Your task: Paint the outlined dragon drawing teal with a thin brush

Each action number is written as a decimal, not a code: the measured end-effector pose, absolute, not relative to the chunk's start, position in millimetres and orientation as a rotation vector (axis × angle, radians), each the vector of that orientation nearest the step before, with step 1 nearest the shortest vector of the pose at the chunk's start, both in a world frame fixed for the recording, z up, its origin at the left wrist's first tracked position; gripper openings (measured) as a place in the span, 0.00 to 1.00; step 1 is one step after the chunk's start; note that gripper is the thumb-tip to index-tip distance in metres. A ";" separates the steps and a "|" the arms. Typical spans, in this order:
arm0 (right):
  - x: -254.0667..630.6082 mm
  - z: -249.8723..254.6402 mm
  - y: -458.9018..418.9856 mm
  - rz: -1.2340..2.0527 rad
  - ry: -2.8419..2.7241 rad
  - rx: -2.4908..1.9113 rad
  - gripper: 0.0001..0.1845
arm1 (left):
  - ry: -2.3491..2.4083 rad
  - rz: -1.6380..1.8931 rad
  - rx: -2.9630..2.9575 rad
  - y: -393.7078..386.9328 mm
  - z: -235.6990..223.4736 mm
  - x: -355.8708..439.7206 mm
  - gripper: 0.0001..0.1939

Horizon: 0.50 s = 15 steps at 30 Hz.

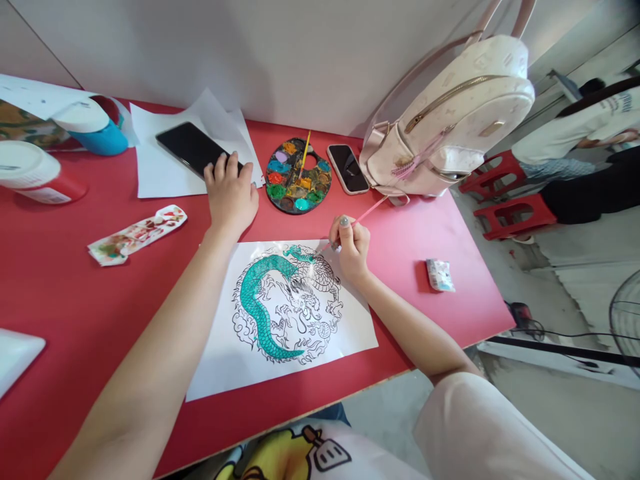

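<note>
A pink-handled paintbrush (369, 211) is pinched in my right hand (352, 248), its tip down at the top of the dragon drawing. The drawing paper (210, 353) lies before me, with the dragon's long body (257, 293) painted teal and its head and clouds left in black outline. Spread over the lower end of a black phone (187, 148), the fingers of my left hand (231, 193) rest on it. Beyond the drawing sits a paint palette (299, 175) with several colours; a yellow brush (305, 152) leans on it.
White sheets (155, 173) lie under the black phone. A second phone (349, 169) stands beside a pale backpack (450, 120). Paint bottles (35, 170) and a stained strip (137, 235) are at left, a small packet (440, 275) at right. People sit near red stools (520, 213).
</note>
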State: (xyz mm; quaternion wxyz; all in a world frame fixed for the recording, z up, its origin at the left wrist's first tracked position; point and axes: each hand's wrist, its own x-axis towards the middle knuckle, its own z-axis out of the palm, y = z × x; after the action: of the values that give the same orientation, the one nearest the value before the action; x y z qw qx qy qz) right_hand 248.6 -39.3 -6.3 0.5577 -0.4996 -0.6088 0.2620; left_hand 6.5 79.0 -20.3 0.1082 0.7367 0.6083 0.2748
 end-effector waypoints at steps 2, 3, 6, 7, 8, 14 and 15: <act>248.9 -6.9 -39.0 0.601 -1.413 -1.194 0.45 | 1.781 0.820 2.166 78.6 -19.7 7.0 0.28; 249.0 -7.3 -38.9 0.607 -1.411 -1.192 0.45 | 1.780 0.821 2.168 78.6 -19.7 7.0 0.28; 249.3 -8.5 -38.9 0.648 -1.443 -1.175 0.45 | 1.784 0.812 2.182 79.0 -20.7 6.3 0.27; 249.4 -8.9 -39.0 0.647 -1.450 -1.178 0.45 | 1.784 0.810 2.188 79.2 -21.1 5.9 0.27; 249.4 -9.2 -39.0 0.630 -1.446 -1.186 0.44 | 1.782 0.810 2.194 79.5 -21.3 5.4 0.26; 250.0 -10.3 -39.2 0.635 -1.446 -1.169 0.44 | 1.772 0.720 2.176 80.0 -17.8 3.6 0.29; 250.2 -10.4 -39.3 0.645 -1.453 -1.158 0.43 | 1.777 0.702 2.169 79.9 -17.3 3.7 0.29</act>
State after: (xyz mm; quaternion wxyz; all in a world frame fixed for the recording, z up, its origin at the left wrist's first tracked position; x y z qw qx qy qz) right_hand 250.2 -39.3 -10.4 0.5544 -0.4901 -0.6148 0.2730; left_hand 3.7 79.9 -17.3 0.1252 0.7443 0.6101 0.2411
